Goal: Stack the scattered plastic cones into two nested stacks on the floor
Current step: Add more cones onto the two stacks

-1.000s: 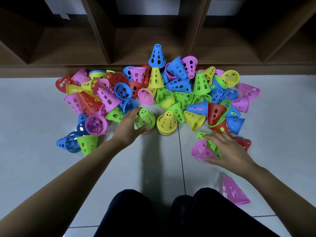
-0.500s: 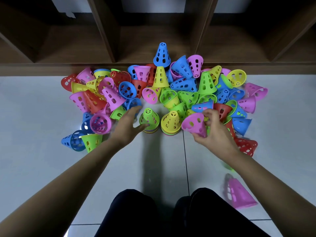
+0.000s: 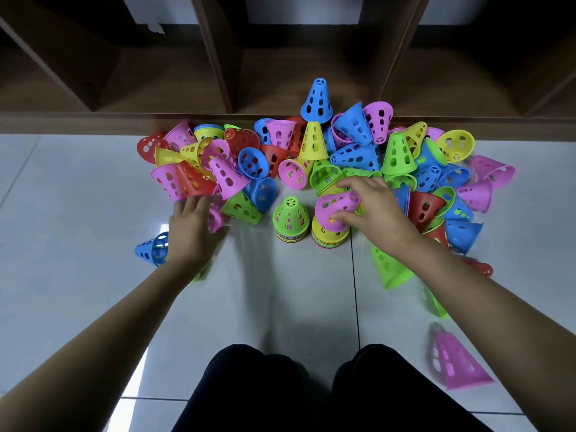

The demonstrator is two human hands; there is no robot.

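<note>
Head view, from the left: a blue cone [image 3: 152,248] lies on its side just outside the left hand [image 3: 193,227]. That hand is stretched forward with its fingers over a half-hidden pink cone [image 3: 215,219] at the near edge of the pile [image 3: 352,145]. Blur keeps me from telling whether it grips the cone or only touches it.

Between the two hands stand the two nested stacks, close together but apart. The green-topped stack [image 3: 291,217] is nearer the left hand. The yellow-topped stack [image 3: 329,237] sits directly under the fingertips of the right hand [image 3: 375,212].

The right hand has its fingers and thumb curled round a pink cone [image 3: 338,209] just over the yellow top. This cone's long axis is tilted well off upright, leaning across the stack rather than in line with it. I judge it must be squared up, mouth down, before it will nest, and the right hand is clearly the nearer one for that job.

A green cone [image 3: 389,271] lies on its side under the right forearm, and a stray pink cone [image 3: 458,367] lies well behind that hand.

The floor [image 3: 93,188] is pale glossy tile with grout lines. Dark wooden shelving [image 3: 218,57] runs along behind the pile.
</note>
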